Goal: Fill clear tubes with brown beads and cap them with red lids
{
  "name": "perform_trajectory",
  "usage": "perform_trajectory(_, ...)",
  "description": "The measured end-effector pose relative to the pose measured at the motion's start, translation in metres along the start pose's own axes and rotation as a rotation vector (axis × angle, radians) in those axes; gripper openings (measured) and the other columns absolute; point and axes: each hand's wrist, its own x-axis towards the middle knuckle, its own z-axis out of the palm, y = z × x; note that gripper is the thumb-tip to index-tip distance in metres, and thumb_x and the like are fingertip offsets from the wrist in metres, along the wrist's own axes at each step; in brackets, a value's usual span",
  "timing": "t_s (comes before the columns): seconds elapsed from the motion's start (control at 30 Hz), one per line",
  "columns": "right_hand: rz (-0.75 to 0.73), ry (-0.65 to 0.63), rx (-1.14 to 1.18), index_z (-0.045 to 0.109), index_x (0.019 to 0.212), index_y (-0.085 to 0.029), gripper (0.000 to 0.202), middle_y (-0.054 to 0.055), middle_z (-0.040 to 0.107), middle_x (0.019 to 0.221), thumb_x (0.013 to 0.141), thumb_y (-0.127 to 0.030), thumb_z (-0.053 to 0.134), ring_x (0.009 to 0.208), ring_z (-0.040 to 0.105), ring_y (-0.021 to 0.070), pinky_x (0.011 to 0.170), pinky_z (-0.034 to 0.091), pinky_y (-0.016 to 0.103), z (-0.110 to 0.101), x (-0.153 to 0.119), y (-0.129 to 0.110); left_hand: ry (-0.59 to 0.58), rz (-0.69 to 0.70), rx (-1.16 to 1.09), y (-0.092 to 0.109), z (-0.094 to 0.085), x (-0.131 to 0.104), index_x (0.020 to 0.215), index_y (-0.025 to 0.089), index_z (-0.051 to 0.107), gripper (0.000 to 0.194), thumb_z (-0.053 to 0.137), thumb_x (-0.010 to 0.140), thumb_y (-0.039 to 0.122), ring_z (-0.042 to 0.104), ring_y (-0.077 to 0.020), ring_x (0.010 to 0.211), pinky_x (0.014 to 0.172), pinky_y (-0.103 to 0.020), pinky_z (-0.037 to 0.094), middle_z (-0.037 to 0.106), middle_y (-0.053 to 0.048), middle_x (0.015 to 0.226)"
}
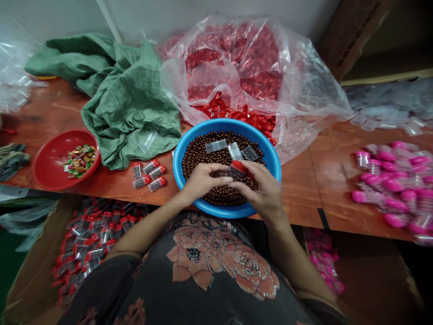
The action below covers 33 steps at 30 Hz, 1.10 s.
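Note:
Over a blue basin [177, 174] of small brown balls [216, 197], my two hands are together on one small clear container with a red cap [236, 169]. Dark contents show through its wall. My left hand [202, 181] pinches its clear end between thumb and fingers. At the capped end, my right hand [265, 187] has its fingers closed around the red cap. Lying on the balls are a clear container [215, 145], a second clear container [234, 151] and a third clear container [249, 153], none showing a cap.
Several filled red-capped containers [149, 175] lie left of the basin, near a red bowl [45, 160] of wrapped sweets and a green sack [135, 108]. Behind is a plastic bag [304, 90] of red caps. Pink-capped containers [395, 180] lie right. Below the table, a box holds red-capped containers [88, 239].

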Motion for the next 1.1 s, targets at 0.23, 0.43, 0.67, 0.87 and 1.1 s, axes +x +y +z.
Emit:
perform_trajectory(0.23, -0.129, -0.191, -0.071, 0.039, 0.145, -0.028, 0.074, 0.012, 0.060, 0.131, 0.080, -0.038, 0.074, 0.119, 0.059, 0.0289, 0.100, 0.052, 0.053, 0.016, -0.002, -0.002, 0.006, -0.262, -0.369, -0.007, 0.022, 0.010, 0.090, 0.015, 0.068, 0.060, 0.033, 0.095, 0.063, 0.062, -0.0133, 0.067, 0.062, -0.025, 0.050, 0.068, -0.007, 0.075)
perform_trajectory(0.43, -0.273, -0.212, -0.199, 0.043, 0.141, -0.021, 0.072, 0.017, 0.060, 0.129, 0.078, -0.038, 0.073, 0.116, 0.059, 0.0324, 0.094, 0.053, 0.052, 0.013, 0.000, 0.001, 0.107, -0.250, -0.359, -0.014, 0.037, 0.009, 0.104, 0.020, 0.061, 0.038, 0.038, 0.096, 0.049, 0.047, -0.0089, 0.047, 0.045, -0.020, 0.037, 0.050, 0.003, 0.054)
perform_trajectory(0.67, -0.278, -0.185, -0.213, 0.049, 0.132, -0.021, 0.067, 0.015, 0.065, 0.117, 0.075, -0.047, 0.075, 0.107, 0.063, 0.0308, 0.088, 0.054, 0.047, 0.012, 0.001, 0.001, 0.057, -0.225, -0.341, -0.007, 0.036, 0.007, 0.124, 0.020, 0.054, 0.044, 0.032, 0.096, 0.046, 0.044, -0.0088, 0.046, 0.045, -0.019, 0.035, 0.047, 0.004, 0.056)
perform_trajectory(0.87, 0.013, -0.408, 0.000, 0.056, 0.115, -0.023, 0.054, 0.006, 0.064, 0.104, 0.074, -0.053, 0.076, 0.094, 0.063, 0.0224, 0.080, 0.055, 0.038, -0.010, 0.011, 0.007, -0.291, -0.184, -0.215, 0.007, 0.006, 0.003, 0.138, 0.015, 0.051, 0.052, 0.045, 0.093, 0.041, 0.056, -0.0134, 0.071, 0.069, -0.026, 0.047, 0.062, -0.003, 0.079)
perform_trajectory(1.1, -0.019, -0.378, -0.043, 0.052, 0.125, -0.023, 0.065, 0.009, 0.060, 0.110, 0.073, -0.052, 0.078, 0.102, 0.060, 0.0249, 0.088, 0.054, 0.041, -0.017, 0.009, 0.004, -0.303, -0.012, 0.016, 0.000, 0.002, 0.007, 0.132, 0.020, 0.061, 0.052, 0.065, 0.084, 0.040, 0.056, -0.0238, 0.121, 0.110, -0.042, 0.037, 0.065, -0.007, 0.127)
